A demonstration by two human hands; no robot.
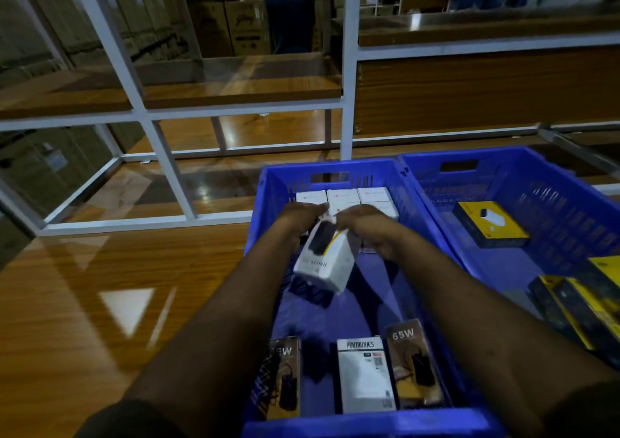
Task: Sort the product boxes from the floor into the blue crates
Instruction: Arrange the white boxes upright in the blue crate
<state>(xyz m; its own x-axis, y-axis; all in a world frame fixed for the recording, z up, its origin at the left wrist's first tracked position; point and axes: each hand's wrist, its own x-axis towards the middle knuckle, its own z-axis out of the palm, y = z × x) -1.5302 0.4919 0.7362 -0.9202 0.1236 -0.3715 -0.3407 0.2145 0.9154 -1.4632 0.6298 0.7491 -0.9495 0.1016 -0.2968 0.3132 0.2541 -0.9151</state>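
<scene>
Head camera looks down on a white product box (323,260) held above the left blue crate (265,203). Its long axis runs from 1 o'clock at the top end to 7 o'clock at the lower end, and it is tilted, the printed face turned up toward the camera. The top end sits between the two hands: the left hand (302,218) at 11 o'clock of the box, the right hand (364,224) at 1 o'clock, both with fingers curled around that end. White boxes (342,197) lie in rows at the far wall of this crate. Three upright packs (364,375) stand at the near wall, at 6 o'clock. At 3 o'clock, touching, is the right blue crate (550,199) with a yellow-black box (489,224). Both crates rest on the wooden floor (100,296).
</scene>
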